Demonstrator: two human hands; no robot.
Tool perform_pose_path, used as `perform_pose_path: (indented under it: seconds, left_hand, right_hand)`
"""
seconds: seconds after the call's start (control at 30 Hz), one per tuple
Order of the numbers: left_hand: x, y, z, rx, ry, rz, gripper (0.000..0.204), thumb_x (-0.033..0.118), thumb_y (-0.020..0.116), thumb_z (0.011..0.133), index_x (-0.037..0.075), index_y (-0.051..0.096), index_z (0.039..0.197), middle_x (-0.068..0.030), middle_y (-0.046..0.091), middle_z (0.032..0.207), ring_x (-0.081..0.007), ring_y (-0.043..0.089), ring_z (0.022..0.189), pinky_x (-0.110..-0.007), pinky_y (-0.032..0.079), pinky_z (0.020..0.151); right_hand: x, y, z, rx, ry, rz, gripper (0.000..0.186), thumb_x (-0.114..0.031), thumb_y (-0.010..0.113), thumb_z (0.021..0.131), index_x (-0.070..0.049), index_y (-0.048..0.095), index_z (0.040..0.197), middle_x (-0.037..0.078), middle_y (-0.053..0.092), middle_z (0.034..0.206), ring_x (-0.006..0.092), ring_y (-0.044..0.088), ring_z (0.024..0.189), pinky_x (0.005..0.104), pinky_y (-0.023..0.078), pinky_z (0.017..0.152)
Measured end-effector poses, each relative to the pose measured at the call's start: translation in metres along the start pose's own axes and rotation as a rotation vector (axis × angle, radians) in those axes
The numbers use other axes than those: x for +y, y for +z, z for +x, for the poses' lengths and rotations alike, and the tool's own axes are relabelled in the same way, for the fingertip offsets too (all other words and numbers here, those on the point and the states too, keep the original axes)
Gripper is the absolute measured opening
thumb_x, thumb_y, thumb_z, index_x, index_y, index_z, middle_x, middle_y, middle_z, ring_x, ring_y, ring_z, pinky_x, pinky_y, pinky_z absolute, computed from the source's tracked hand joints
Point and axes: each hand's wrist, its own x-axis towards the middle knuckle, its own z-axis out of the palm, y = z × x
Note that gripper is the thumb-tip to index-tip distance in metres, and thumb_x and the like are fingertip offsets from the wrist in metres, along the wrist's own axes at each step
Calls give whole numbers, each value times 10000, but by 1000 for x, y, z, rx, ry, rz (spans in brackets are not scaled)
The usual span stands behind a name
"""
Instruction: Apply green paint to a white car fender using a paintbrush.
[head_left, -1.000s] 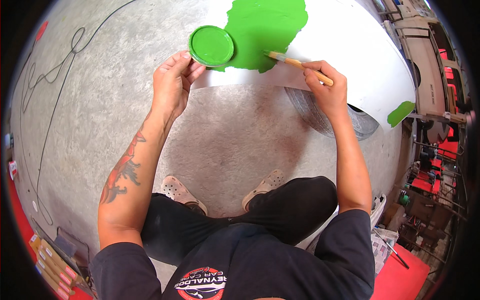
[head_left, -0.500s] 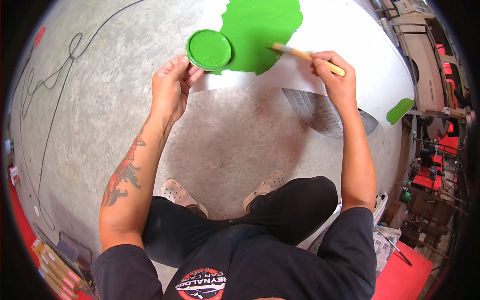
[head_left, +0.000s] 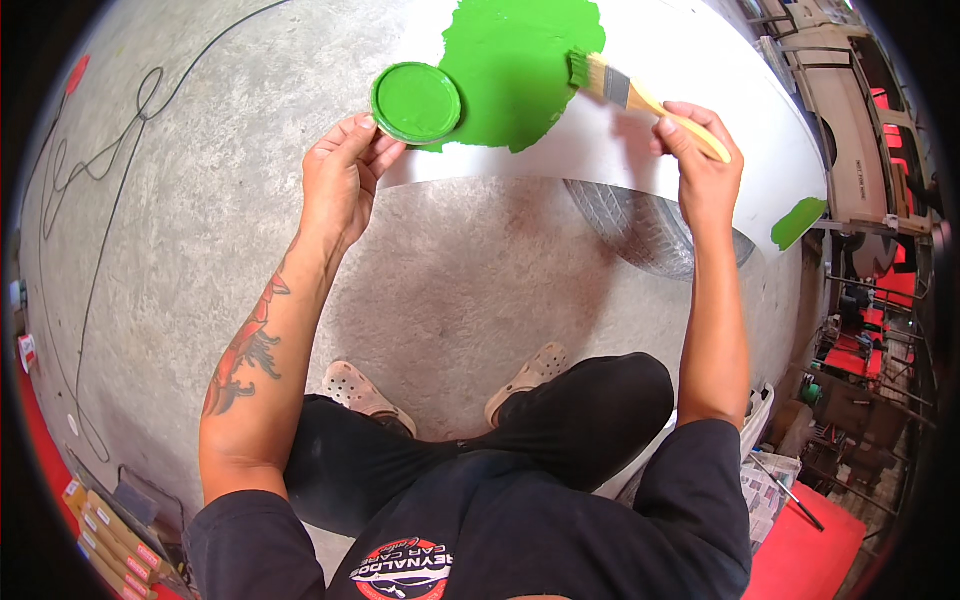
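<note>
A white car body panel (head_left: pixel 690 80) curves across the top, with a large patch of wet green paint (head_left: pixel 510 60) on it. My right hand (head_left: pixel 705 160) grips the yellow wooden handle of a flat paintbrush (head_left: pixel 645 100). The green-coated bristles touch the panel at the right edge of the patch. My left hand (head_left: pixel 345 175) pinches a round lid (head_left: pixel 416 103) by its near rim, its face covered in green paint. That lid overlaps the left side of the patch in view. A smaller green patch (head_left: pixel 797 223) marks the panel's right end.
Below the panel's edge shows a dark tyre (head_left: pixel 640 230). A black cable (head_left: pixel 120 165) loops over the concrete floor (head_left: pixel 460 280) on the left. Cardboard boxes (head_left: pixel 110 545) sit at lower left; newspaper (head_left: pixel 768 495) and a red surface (head_left: pixel 815 540) lie at lower right. Metal racks stand at far right.
My right hand has moved right, taking the brush up and right to the patch's edge; its wide side now faces me. My left hand and the lid have barely moved.
</note>
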Motion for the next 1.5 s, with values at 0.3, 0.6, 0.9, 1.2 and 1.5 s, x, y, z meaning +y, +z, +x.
perform_pose_path:
  seconds: [0.3,0.6,0.9,1.2,1.5]
  left_hand:
    - [1,1,0,-31,-3,6,228,167,484,981,-20,572,1079,-138,617,1122,-200,592,1075,-314,481,949]
    - [1,-1,1,-18,10,-10,216,164,495,976,-16,580,1061,-140,621,1115,-209,593,1078,-327,476,961]
    - [0,-2,2,-40,8,-37,207,163,503,972,-9,587,1052,-131,629,1100,-207,601,1063,-328,475,962]
    - [1,-2,2,-47,2,-21,204,160,497,974,-5,583,1058,-128,625,1098,-201,595,1069,-327,479,955]
    - [1,0,2,4,12,-80,155,94,505,964,-25,603,981,-126,655,980,-202,656,927,-324,543,867]
  right_hand:
    - [18,18,-13,-121,81,-45,142,-94,691,861,-4,586,895,48,627,774,95,605,657,225,504,606]
    - [22,34,14,-14,-6,-36,203,-166,705,857,-25,585,776,16,570,610,68,497,530,212,382,493]
    - [16,25,53,-52,-202,-66,179,-138,672,887,29,612,862,83,639,710,120,598,599,222,479,559]
    - [24,37,29,-144,-45,-128,165,-128,702,846,2,625,780,7,605,630,59,539,568,200,405,520]
    - [0,13,72,75,-288,-111,190,-157,694,863,16,626,824,60,638,684,97,581,589,218,455,562]
